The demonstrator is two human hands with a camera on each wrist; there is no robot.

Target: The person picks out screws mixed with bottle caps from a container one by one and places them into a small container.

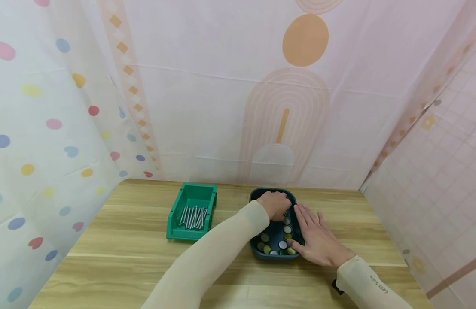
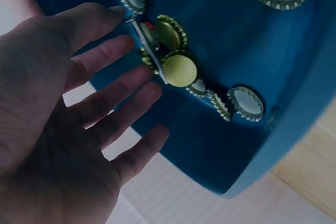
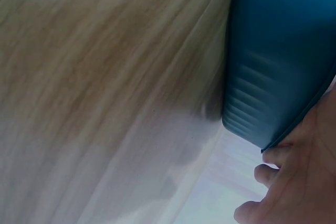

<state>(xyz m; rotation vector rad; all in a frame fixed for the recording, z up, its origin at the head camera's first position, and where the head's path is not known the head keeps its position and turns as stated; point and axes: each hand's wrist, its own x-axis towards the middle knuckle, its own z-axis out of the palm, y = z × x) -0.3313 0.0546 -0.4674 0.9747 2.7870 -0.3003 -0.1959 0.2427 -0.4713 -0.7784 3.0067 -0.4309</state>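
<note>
My left hand (image 1: 274, 205) is inside a dark blue tray (image 1: 254, 254), palm visible from the wrist. In the left wrist view, its spread fingertips are beside a thin metal screw (image 2: 149, 51) that leans among bottle caps (image 2: 179, 71). The thumb and index tips are nearest the screw's head, with a gap between them. Gold, white and green caps lie about the tray floor. My right hand (image 1: 319, 238) lies along the tray's right side with fingers extended, its thumb over the rim. The right wrist view shows its fingertips by the tray's outer wall (image 3: 278, 61).
To the left stands a green open-fronted bin (image 1: 199, 195) holding several long metal screws (image 1: 193, 217). Both stand on a wood-grain table (image 1: 118, 253). Patterned curtains (image 1: 199, 120) hang behind the table and on both sides.
</note>
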